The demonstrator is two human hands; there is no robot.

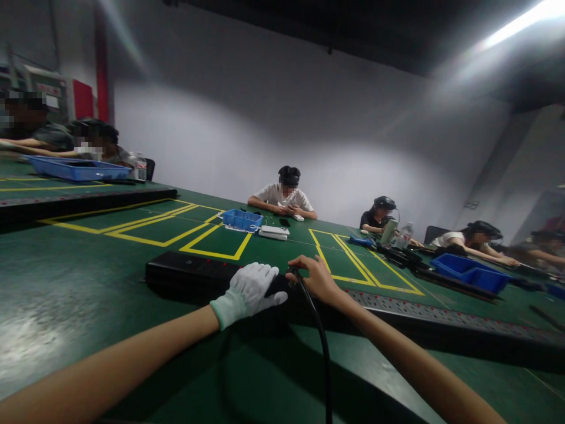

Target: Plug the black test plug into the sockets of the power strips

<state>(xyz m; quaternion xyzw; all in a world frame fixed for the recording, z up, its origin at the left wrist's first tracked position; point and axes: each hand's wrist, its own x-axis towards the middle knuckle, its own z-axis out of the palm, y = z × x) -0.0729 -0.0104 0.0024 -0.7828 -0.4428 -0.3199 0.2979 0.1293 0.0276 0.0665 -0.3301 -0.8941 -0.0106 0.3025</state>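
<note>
My left hand, in a white knit glove with a pale green cuff, lies across a long black power strip. Its fingers bend over the top and far edge, and the thumb points right along the near side. Just to the right, my bare right hand pinches the end of a thick black cable against the strip. The cable hangs from there toward me. Whether its plug sits inside a socket is hidden by the fingers. Small red dots mark the strip's top, which runs on to the right past my forearm.
On the green table, marked with yellow tape, stand a small blue basket and a white box. A blue tray lies left, a blue bin right. Several people sit around; one person faces me.
</note>
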